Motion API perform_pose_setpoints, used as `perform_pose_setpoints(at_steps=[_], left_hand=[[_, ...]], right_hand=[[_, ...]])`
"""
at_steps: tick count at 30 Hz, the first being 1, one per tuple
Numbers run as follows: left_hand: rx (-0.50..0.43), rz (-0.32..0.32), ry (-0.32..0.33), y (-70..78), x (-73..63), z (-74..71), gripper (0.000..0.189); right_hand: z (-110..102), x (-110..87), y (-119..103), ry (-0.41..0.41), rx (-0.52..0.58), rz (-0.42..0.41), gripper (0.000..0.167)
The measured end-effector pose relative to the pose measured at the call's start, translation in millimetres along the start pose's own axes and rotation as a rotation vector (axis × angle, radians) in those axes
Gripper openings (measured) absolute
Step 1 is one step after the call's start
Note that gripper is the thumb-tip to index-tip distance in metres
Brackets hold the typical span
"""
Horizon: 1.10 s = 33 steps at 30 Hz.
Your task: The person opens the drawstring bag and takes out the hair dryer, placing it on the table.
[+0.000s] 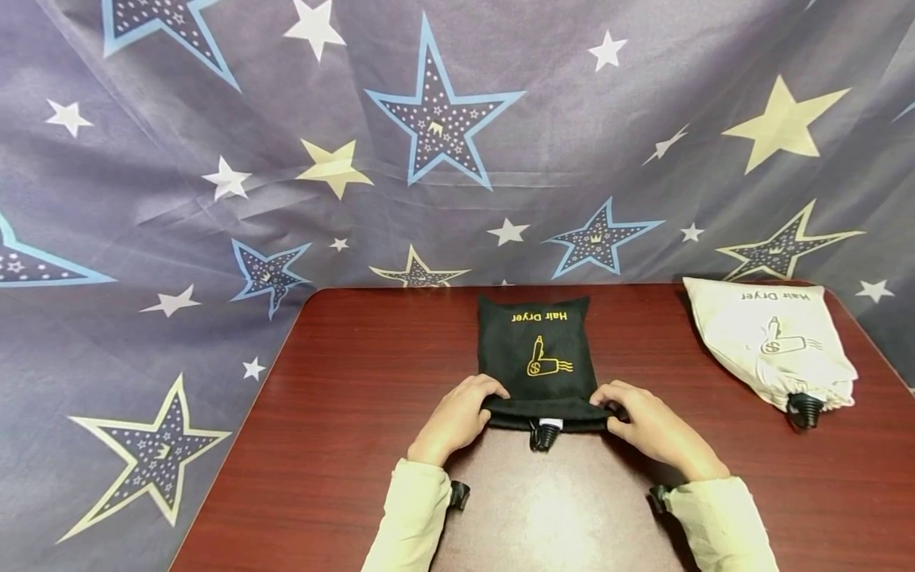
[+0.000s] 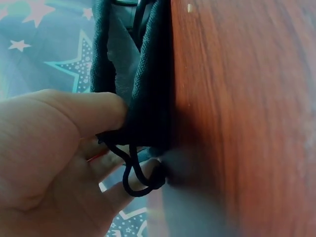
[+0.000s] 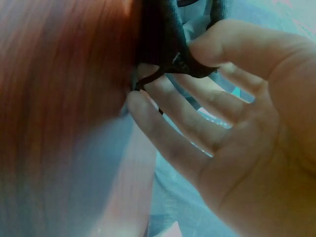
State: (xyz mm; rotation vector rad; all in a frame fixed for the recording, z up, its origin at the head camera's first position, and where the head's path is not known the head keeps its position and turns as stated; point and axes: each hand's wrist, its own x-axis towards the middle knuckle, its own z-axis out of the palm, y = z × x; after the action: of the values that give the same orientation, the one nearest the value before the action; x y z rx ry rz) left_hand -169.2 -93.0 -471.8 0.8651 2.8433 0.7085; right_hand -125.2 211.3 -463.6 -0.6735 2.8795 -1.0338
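A black drawstring bag point(image 1: 536, 349) with a yellow "Hair Dryer" print lies on the table, its mouth facing me. My left hand point(image 1: 457, 415) pinches the left corner of the mouth, thumb at the rim. At the opposite corner, my right hand point(image 1: 646, 417) grips the rim between thumb and fingers. Between the hands, a black ribbed cord end point(image 1: 546, 437) with a bit of white sticks out of the mouth; the rest of that item is hidden inside. A looped black drawstring point(image 2: 132, 185) hangs by the left fingers, and another drawstring point(image 3: 154, 77) shows by the right fingers.
A white "Hair Dryer" bag point(image 1: 772, 342) lies at the table's right side, a black ribbed cord end point(image 1: 805, 411) poking from its gathered mouth. The reddish-brown table point(image 1: 343, 381) meets a star-patterned curtain point(image 1: 272, 199) behind and at the left.
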Motion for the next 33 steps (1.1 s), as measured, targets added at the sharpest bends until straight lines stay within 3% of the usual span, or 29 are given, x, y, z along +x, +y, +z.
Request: perform_pose_setpoints(at_steps=[6, 12, 16, 19, 22, 26, 28, 33], left_hand=[[-0.021, 0.015, 0.011, -0.8, 0.6, -0.5, 0.035], [-0.037, -0.026, -0.024, 0.9, -0.6, -3.6, 0.032], [-0.065, -0.024, -0.079, 8.9, -3.5, -11.2, 0.032], [-0.117, 0.000, -0.094, 21.1, -3.2, -16.6, 0.036], [-0.154, -0.002, -0.059, 37.2, 0.5, -17.7, 0.041], [-0.105, -0.074, 0.004, 56.1, 6.2, -12.3, 0.048], [-0.069, -0.115, 0.025, 62.9, 7.5, -8.2, 0.052], [-0.006, -0.182, 0.077, 72.0, 7.7, 6.1, 0.063]], right_hand=[[-1.6, -0.4, -3.4, -0.023, -0.019, 0.006, 0.029], [-2.4, 0.6, -6.8, -0.065, -0.031, -0.006, 0.025], [-6.6, -0.1, -8.7, -0.076, 0.013, -0.003, 0.013], [-11.0, -0.4, -10.7, -0.040, 0.060, 0.008, 0.009], [-14.4, 2.9, -13.2, 0.042, 0.067, -0.019, 0.009], [-18.3, 11.9, -17.5, 0.152, -0.007, -0.098, 0.012], [-19.7, 16.7, -20.0, 0.169, -0.052, -0.114, 0.017], [-20.1, 29.3, -22.4, 0.124, -0.122, -0.081, 0.028]])
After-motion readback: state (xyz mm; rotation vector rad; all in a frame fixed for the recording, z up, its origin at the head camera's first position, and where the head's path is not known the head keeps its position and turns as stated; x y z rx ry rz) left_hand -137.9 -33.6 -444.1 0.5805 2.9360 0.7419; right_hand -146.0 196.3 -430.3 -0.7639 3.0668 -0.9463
